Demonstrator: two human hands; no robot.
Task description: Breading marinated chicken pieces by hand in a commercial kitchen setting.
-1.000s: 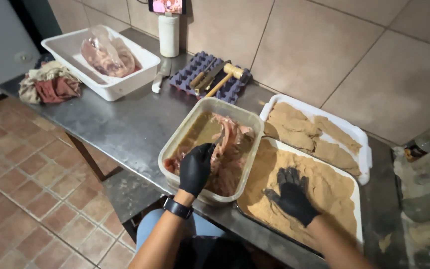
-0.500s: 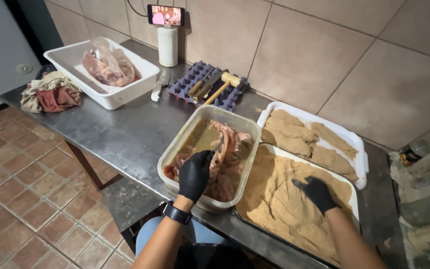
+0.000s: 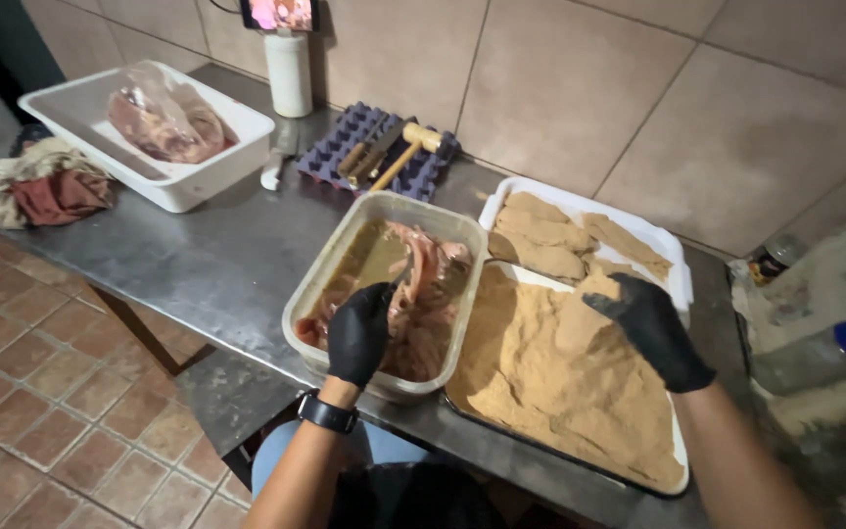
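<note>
Our black-gloved left hand (image 3: 359, 333) pinches wet pink meat slices (image 3: 418, 294) in the clear rectangular plastic tub (image 3: 330, 260); right hand (image 3: 650, 328) spread above tan breadcrumb tray (image 3: 550, 377). Risk: slippery meat drips marinade.

Left hand (image 3: 359, 333): your fingertips are sunk among the raw meat (image 3: 421, 304); whether they grip a piece cannot be told.
Phone (image 3: 281, 13): cut off by the top edge.
Bag in far-left tub (image 3: 164, 118): contents blurred.
Far right: the blue-capped bottle (image 3: 839, 353) is smeared.
Your forearms: leave the bottom edge.
</note>
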